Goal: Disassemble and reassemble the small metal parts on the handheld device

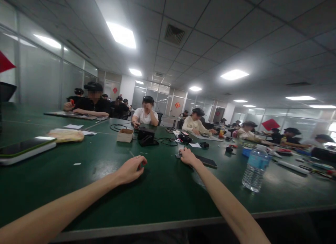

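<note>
My left hand (130, 169) rests on the green work table (136, 229) with its fingers curled and nothing in them. My right hand (188, 156) sits farther right, its bunched fingers down on the tabletop. Touching its side is a dark smartphone (206, 161) lying flat. A plastic water bottle (256, 168) stands to the right of that hand, out of reach of its fingers.
A phone in a green-edged case (26, 149) and a plastic-wrapped package (66, 135) lie at left. Ahead are a small cardboard box (125, 135), a black case (146, 136) and tangled cables. Several seated people (145, 112) work along the table, with tools and small parts at right.
</note>
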### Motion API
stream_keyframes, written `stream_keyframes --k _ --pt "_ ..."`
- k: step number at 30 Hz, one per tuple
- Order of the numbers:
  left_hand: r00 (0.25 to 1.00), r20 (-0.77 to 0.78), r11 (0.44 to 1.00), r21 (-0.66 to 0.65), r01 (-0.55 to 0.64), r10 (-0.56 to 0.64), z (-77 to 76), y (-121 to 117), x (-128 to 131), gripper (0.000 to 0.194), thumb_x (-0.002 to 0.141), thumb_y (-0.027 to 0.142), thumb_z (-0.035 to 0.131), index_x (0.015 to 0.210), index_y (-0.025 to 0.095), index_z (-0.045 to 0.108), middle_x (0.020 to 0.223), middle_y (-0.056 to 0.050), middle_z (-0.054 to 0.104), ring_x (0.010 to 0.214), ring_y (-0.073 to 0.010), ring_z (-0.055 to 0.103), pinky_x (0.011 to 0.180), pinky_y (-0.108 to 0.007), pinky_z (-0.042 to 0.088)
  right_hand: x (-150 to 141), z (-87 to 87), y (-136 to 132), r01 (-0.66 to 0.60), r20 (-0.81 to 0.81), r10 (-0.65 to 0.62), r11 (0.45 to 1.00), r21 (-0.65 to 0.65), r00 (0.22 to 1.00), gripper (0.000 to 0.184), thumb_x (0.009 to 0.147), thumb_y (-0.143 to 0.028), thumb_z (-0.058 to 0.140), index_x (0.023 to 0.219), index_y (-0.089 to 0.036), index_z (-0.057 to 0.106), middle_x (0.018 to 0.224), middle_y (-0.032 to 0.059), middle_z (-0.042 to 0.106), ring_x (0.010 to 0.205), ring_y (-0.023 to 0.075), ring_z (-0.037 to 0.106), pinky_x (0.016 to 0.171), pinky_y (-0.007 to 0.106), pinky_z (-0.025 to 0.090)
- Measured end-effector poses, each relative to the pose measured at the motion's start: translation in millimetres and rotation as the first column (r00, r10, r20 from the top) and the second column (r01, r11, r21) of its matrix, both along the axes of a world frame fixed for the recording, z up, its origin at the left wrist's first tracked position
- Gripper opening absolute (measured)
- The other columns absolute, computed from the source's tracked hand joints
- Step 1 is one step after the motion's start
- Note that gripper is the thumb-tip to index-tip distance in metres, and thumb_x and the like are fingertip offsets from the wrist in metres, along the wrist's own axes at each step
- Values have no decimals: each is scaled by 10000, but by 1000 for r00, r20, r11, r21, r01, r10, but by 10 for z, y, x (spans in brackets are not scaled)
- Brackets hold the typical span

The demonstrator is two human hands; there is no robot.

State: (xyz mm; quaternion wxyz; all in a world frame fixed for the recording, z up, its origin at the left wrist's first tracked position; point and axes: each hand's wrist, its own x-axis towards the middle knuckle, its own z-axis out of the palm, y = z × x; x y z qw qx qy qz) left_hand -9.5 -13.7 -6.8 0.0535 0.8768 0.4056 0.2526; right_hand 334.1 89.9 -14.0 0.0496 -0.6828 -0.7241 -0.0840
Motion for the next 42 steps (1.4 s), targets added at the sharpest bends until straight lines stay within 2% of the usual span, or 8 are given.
stream_keyframes --k 3,10,17,22,28,32,38,42 --pt "1000 -26 1000 -3 8 -8 6 -27 8 207 797 197 484 992 175 551 1001 -61 610 814 -177 593 766 -290 466 -50 -29 20 14 17 -14 1000 -4 1000 332 835 -165 461 1153 -222 538 1212 122 436 1132 286 400 826 360 391" --pt "997 -72 999 10 36 -35 -1 -40 18 201 803 184 481 991 170 551 972 -55 612 793 -173 593 734 -280 462 -51 -114 -45 9 17 -9 999 39 1000 440 875 -134 393 1282 -300 417 1259 103 374 1123 265 371 807 338 389" --pt "995 -83 998 1 56 -56 -53 14 -11 196 821 211 486 1003 182 556 980 -54 611 803 -172 590 732 -276 463 -82 -112 -38 16 47 -17 1000 21 999 417 849 -111 436 1213 -299 513 1234 104 381 1119 284 373 796 344 400" --pt "993 -100 998 5 58 -57 -49 18 -4 187 811 209 483 981 183 557 952 -50 612 808 -178 584 753 -287 462 -97 -99 -61 30 67 -32 999 30 997 524 840 -118 459 1309 -345 406 1313 92 328 1150 283 356 813 354 405" --pt "992 -99 997 3 77 -76 8 -28 17 189 806 218 469 965 178 563 946 -54 612 804 -184 589 739 -286 466 -116 -98 -21 71 85 -70 997 -6 994 429 855 -166 458 1252 -328 483 1285 103 368 1175 315 352 834 393 401" --pt "992 -103 997 -5 73 -73 3 -19 8 189 808 218 475 970 185 566 946 -48 609 805 -186 594 734 -285 464 -108 -111 8 85 84 -84 996 -2 993 497 860 -170 455 1323 -341 396 1325 108 334 1196 315 340 849 405 394" --pt "991 -114 997 -14 74 -75 -25 11 -8 184 823 228 482 981 190 568 942 -46 605 809 -178 586 735 -282 456 -90 -121 35 102 78 -100 995 -18 992 430 885 -201 444 1294 -332 448 1310 114 364 1210 325 338 864 419 387" --pt "991 -106 996 -21 85 -87 -36 17 -6 186 826 227 489 993 197 567 962 -46 605 816 -177 586 732 -280 458 -91 -114 41 103 66 -102 995 -6 993 502 871 -191 474 1335 -360 382 1320 109 352 1206 325 346 851 416 397"
